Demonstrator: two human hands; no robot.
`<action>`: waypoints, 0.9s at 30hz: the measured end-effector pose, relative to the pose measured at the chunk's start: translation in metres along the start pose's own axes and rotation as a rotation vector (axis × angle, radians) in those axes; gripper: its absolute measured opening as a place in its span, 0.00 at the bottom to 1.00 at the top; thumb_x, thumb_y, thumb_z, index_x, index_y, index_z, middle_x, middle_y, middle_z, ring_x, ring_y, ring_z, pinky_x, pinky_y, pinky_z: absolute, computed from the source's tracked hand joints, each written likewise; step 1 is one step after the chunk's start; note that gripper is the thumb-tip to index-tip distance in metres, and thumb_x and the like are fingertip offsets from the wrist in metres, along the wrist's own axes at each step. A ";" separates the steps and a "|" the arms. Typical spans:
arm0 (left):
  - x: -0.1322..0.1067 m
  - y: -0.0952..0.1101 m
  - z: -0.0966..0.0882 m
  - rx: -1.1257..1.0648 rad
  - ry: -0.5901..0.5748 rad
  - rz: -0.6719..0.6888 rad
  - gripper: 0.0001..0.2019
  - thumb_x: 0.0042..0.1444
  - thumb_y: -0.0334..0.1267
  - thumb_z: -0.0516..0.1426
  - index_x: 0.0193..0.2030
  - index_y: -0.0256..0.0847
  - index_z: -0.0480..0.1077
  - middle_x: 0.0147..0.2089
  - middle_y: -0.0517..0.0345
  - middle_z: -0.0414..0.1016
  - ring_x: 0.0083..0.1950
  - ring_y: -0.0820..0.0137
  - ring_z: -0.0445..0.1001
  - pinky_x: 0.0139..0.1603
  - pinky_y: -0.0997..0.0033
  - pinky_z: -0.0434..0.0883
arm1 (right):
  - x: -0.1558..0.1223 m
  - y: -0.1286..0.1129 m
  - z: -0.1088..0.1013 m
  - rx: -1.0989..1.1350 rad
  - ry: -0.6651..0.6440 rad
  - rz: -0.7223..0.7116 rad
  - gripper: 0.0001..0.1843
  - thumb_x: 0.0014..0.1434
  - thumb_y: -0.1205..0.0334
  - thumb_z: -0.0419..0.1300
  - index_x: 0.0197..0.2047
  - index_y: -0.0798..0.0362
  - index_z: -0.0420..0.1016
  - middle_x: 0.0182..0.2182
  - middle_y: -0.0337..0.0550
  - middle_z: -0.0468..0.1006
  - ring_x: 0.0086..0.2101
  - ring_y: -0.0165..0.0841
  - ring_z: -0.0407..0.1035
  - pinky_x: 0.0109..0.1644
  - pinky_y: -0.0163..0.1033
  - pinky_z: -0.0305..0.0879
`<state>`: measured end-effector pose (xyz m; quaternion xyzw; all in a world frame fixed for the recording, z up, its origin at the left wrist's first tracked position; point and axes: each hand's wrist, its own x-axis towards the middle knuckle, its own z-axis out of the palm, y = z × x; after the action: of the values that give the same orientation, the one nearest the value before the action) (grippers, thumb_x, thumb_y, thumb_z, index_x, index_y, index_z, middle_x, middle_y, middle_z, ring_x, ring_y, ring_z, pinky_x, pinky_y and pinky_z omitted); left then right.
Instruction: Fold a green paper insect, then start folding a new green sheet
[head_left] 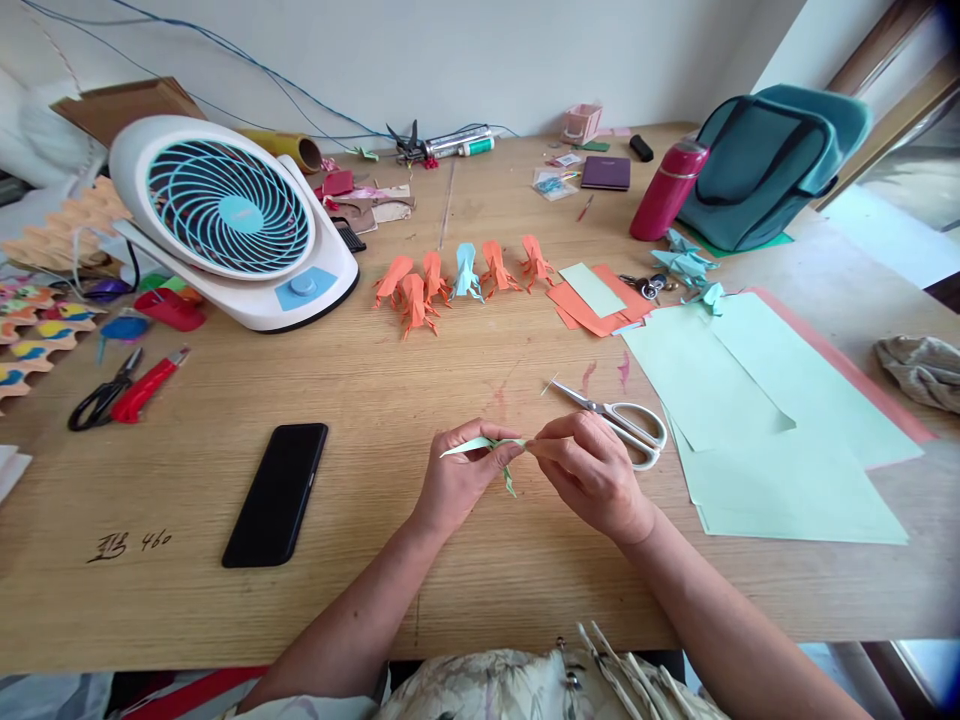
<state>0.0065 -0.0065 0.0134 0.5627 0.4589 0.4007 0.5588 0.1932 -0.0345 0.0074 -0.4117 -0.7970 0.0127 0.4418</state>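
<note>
A small pale green folded paper figure (466, 446) is held above the table between my two hands. My left hand (465, 475) pinches its middle between thumb and fingers, with a thin folded leg hanging below. The fingertips of my right hand (589, 465) are closed on the figure's right end, and they partly hide it. White-handled scissors (634, 425) lie just beyond my right hand, blades pointing up and left. Farther back stand several orange folded paper insects (412, 300) and one light blue paper insect (466, 272).
A black phone (276, 495) lies at left, below a white fan (232, 220), black scissors (105, 390) and a red cutter (150, 385). Pale green sheets (795, 490) cover the right side. Behind them are orange paper (585, 310), a pink bottle (667, 190) and a teal bag (757, 170).
</note>
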 end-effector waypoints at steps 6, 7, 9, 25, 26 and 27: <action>0.000 0.001 0.001 -0.003 -0.006 0.006 0.13 0.49 0.46 0.69 0.34 0.38 0.82 0.25 0.60 0.74 0.25 0.76 0.64 0.26 0.75 0.62 | -0.001 0.001 0.000 -0.033 0.001 -0.035 0.11 0.63 0.75 0.60 0.44 0.48 0.74 0.35 0.43 0.77 0.31 0.32 0.68 0.36 0.41 0.62; 0.000 0.001 0.001 -0.006 -0.009 0.001 0.13 0.49 0.46 0.69 0.34 0.38 0.82 0.25 0.60 0.75 0.25 0.76 0.64 0.26 0.75 0.62 | -0.001 0.001 0.000 -0.043 -0.002 -0.044 0.12 0.63 0.75 0.60 0.44 0.49 0.74 0.35 0.44 0.76 0.31 0.32 0.68 0.35 0.41 0.62; 0.000 0.001 0.001 -0.007 -0.011 -0.009 0.13 0.48 0.46 0.70 0.34 0.38 0.82 0.25 0.60 0.75 0.25 0.76 0.64 0.26 0.75 0.62 | -0.001 0.002 -0.001 -0.069 -0.007 -0.068 0.12 0.62 0.77 0.60 0.43 0.50 0.74 0.35 0.45 0.76 0.32 0.33 0.67 0.35 0.41 0.61; 0.002 -0.004 -0.001 -0.032 -0.051 0.148 0.06 0.52 0.40 0.69 0.34 0.41 0.82 0.33 0.55 0.79 0.33 0.71 0.73 0.33 0.73 0.68 | -0.002 0.002 0.001 -0.076 -0.020 -0.028 0.08 0.64 0.74 0.59 0.41 0.50 0.71 0.33 0.42 0.75 0.30 0.31 0.66 0.35 0.40 0.60; 0.002 -0.004 -0.002 -0.026 -0.049 0.146 0.06 0.52 0.40 0.69 0.35 0.41 0.82 0.33 0.55 0.79 0.33 0.71 0.73 0.33 0.73 0.68 | -0.002 0.002 0.002 -0.066 -0.020 -0.021 0.08 0.64 0.73 0.59 0.41 0.50 0.71 0.33 0.42 0.75 0.30 0.31 0.66 0.35 0.40 0.60; 0.002 -0.004 -0.002 -0.020 -0.045 0.140 0.07 0.52 0.41 0.69 0.34 0.41 0.82 0.32 0.55 0.78 0.32 0.72 0.72 0.32 0.73 0.67 | -0.002 0.002 0.002 -0.059 -0.020 -0.019 0.08 0.64 0.73 0.59 0.41 0.50 0.71 0.33 0.42 0.75 0.30 0.31 0.66 0.35 0.40 0.60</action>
<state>0.0052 -0.0042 0.0095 0.5967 0.4015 0.4306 0.5453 0.1942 -0.0337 0.0041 -0.4170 -0.8052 -0.0110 0.4214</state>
